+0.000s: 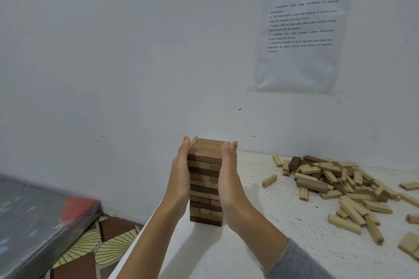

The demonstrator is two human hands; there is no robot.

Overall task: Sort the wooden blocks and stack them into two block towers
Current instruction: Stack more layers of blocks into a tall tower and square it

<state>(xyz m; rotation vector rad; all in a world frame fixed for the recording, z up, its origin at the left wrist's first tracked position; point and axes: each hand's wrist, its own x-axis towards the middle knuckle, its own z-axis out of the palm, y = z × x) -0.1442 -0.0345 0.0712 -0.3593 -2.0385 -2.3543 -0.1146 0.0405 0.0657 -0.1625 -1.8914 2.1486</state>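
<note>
Palms are pressed flat against opposite flanks of the block tower (205, 188): the left hand (181, 172) is laid on its left side and the right hand (229, 174) on its right, with fingers held straight and together and tips reaching the top layer. Nothing is gripped or pinched. The tower is squeezed between the two hands, most likely so that its layers are squared up and any protruding block ends are pushed flush. The tower is stood near the left edge of the white table (249, 249), close to the wall (113, 75), and is built of dark and light layers laid crosswise. Well apart to the right, a heap of loose blocks (335, 186) is spread over the table, mostly pale with a few dark ones mixed in. The sorting is therefore judged unfinished, and a second tower is not yet begun. A printed sheet (301, 29) is fixed to the wall above the heap. Below the table edge, a patterned floor (97, 247) is seen.
</note>
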